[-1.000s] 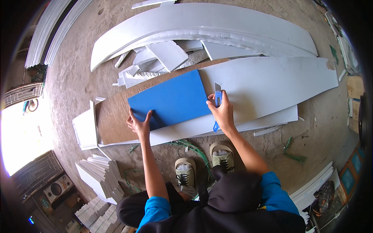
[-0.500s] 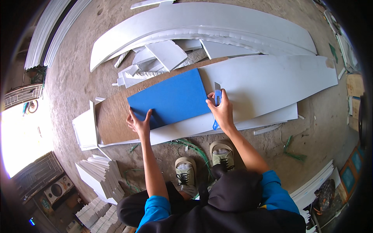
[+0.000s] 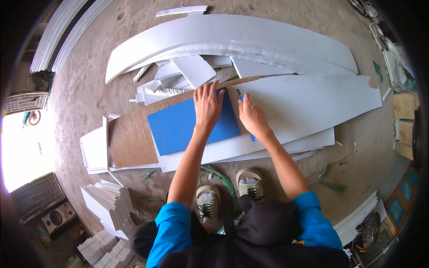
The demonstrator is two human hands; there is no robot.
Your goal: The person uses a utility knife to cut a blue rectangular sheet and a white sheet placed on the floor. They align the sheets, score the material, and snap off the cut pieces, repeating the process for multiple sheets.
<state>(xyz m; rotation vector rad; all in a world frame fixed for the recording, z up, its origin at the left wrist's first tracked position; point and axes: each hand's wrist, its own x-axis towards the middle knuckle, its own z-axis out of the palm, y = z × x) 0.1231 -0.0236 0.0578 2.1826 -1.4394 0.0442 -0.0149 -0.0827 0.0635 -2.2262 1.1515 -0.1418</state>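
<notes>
The blue rectangular panel [image 3: 178, 125] lay flat on the floor-level pile, partly over a long white sheet [image 3: 308, 100] that stretched well out past its right edge. The person's left hand [image 3: 207, 107] was pressed palm down across the panel's far edge, its fingers straight and unclosed, the thumb set apart from them. Just right of the panel, the right hand [image 3: 254, 117] had its fingers curled around a blue utility knife [image 3: 241, 97], blade pointing away from the person (whether the tip touched the sheet, I couldn't tell). A thin line ran down the sheet close beside the panel's right edge. Brown board [image 3: 132, 138] showed to the panel's left and along its far side. Beyond the panel lay jumbled white offcuts [image 3: 196, 71], and farther beyond it a big curved white slab [image 3: 232, 33]. On the person's side of the panel were two laced shoes [image 3: 208, 203], some green strapping [image 3: 221, 174] and, nearer and to its left, a stack of white pieces [image 3: 109, 205].
</notes>
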